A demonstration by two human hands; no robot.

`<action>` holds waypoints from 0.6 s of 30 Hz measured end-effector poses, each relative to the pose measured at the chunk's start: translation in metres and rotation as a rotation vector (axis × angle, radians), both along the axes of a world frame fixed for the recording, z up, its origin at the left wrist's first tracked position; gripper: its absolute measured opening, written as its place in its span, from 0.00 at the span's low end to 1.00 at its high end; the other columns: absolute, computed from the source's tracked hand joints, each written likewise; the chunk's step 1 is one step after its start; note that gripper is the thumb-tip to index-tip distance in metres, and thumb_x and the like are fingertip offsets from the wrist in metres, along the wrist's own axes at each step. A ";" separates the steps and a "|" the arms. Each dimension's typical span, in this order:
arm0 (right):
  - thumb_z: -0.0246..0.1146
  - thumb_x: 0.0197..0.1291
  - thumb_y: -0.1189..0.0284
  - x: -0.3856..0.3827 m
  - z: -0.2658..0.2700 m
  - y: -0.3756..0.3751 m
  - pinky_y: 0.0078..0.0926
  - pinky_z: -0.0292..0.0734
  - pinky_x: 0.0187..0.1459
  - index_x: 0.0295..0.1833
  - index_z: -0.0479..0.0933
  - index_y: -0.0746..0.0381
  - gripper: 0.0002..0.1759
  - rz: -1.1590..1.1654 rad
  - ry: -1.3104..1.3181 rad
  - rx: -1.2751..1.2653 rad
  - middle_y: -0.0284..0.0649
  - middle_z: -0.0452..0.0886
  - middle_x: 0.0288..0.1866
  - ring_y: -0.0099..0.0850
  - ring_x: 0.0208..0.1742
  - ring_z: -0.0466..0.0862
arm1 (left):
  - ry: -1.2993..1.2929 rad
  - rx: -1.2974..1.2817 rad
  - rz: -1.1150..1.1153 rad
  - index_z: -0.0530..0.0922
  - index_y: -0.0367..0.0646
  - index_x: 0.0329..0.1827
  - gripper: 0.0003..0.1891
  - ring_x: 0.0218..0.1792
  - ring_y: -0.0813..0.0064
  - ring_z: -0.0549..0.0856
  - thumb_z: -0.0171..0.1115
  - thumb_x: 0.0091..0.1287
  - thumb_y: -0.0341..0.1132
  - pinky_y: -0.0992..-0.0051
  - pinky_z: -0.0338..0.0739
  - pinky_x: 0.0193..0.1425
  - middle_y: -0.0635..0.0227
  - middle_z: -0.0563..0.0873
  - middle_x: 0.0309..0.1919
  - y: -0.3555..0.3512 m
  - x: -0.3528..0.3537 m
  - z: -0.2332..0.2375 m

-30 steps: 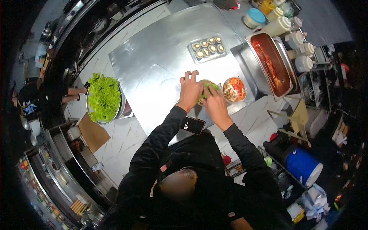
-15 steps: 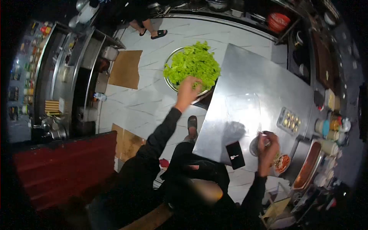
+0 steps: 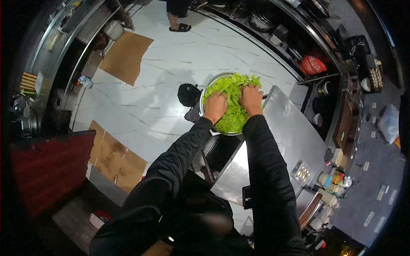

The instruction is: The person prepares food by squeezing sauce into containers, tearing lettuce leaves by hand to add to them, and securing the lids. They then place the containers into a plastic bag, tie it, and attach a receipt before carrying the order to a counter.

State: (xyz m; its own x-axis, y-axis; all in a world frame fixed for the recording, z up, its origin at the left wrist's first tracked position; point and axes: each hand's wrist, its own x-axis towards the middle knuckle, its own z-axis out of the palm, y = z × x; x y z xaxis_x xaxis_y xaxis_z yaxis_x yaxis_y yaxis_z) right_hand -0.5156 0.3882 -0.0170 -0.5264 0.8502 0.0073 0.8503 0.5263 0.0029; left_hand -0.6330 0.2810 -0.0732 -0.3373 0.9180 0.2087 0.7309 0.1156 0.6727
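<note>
From the head camera, you have both hands down in the lettuce [image 3: 234,117], a heap of bright green leaves filling a round metal bowl [image 3: 213,78]. The bowl sits just beside the far corner of the steel bench [image 3: 294,136], out over the white marble floor [image 3: 162,85].

Your left hand [image 3: 215,106] lies on the near left part of the heap, knuckles up and fingers curled down into the leaves. Your right hand [image 3: 251,99] presses in just beside it, nearer the bench. The fingertips of both are buried, so you cannot tell whether either hand has closed on a leaf.

A dark object [image 3: 188,94] touches the bowl's left side. On the bench near your right elbow lies a black phone [image 3: 247,197]. Farther along are a small tray of rolls [image 3: 302,172] and a cluster of sauce bottles [image 3: 332,184]. Flat cardboard [image 3: 125,56] lies on the floor well apart from the bowl, and another person's sandalled foot [image 3: 179,27] stands at the top edge.
</note>
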 end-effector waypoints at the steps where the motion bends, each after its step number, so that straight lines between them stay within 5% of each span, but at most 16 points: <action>1: 0.66 0.55 0.70 -0.002 0.005 0.003 0.48 0.75 0.51 0.42 0.84 0.53 0.08 -0.002 -0.124 -0.066 0.37 0.84 0.44 0.44 0.50 0.80 | -0.041 0.075 0.022 0.83 0.44 0.39 0.07 0.41 0.52 0.83 0.64 0.60 0.33 0.57 0.79 0.47 0.58 0.82 0.37 -0.001 0.000 0.004; 5: 0.67 0.56 0.67 0.010 0.029 0.001 0.44 0.78 0.46 0.38 0.85 0.55 0.06 0.107 0.129 0.023 0.38 0.83 0.38 0.42 0.46 0.81 | -0.435 0.007 0.000 0.82 0.42 0.43 0.09 0.40 0.55 0.84 0.65 0.62 0.34 0.60 0.78 0.45 0.60 0.83 0.35 0.000 -0.008 0.028; 10: 0.69 0.54 0.70 0.025 0.051 -0.011 0.40 0.78 0.47 0.36 0.85 0.59 0.05 0.095 0.355 0.023 0.40 0.85 0.38 0.42 0.46 0.82 | -0.779 -0.048 0.029 0.84 0.39 0.42 0.08 0.36 0.77 0.86 0.65 0.62 0.31 0.76 0.78 0.40 0.64 0.88 0.37 0.002 -0.007 0.029; 13: 0.70 0.53 0.72 0.028 0.065 -0.017 0.39 0.78 0.49 0.36 0.84 0.60 0.06 0.090 0.469 0.036 0.41 0.86 0.41 0.43 0.48 0.83 | -0.761 0.053 0.096 0.84 0.40 0.43 0.08 0.37 0.76 0.86 0.65 0.62 0.30 0.76 0.78 0.40 0.64 0.87 0.37 -0.003 -0.013 0.042; 18: 0.72 0.51 0.73 0.028 0.079 -0.019 0.39 0.78 0.50 0.41 0.84 0.61 0.11 0.085 0.539 -0.070 0.44 0.86 0.44 0.45 0.49 0.83 | -0.353 0.186 -0.218 0.79 0.44 0.57 0.20 0.57 0.52 0.78 0.67 0.59 0.29 0.58 0.73 0.63 0.57 0.82 0.50 -0.001 -0.018 0.052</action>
State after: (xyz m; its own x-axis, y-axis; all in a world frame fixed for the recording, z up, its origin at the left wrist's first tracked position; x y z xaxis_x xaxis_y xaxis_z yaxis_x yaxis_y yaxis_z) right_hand -0.4874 0.3687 0.0619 -0.5305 0.8131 0.2397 0.6760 0.5764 -0.4590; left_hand -0.6508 0.2798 -0.0210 -0.2207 0.9330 0.2841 0.4471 -0.1621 0.8797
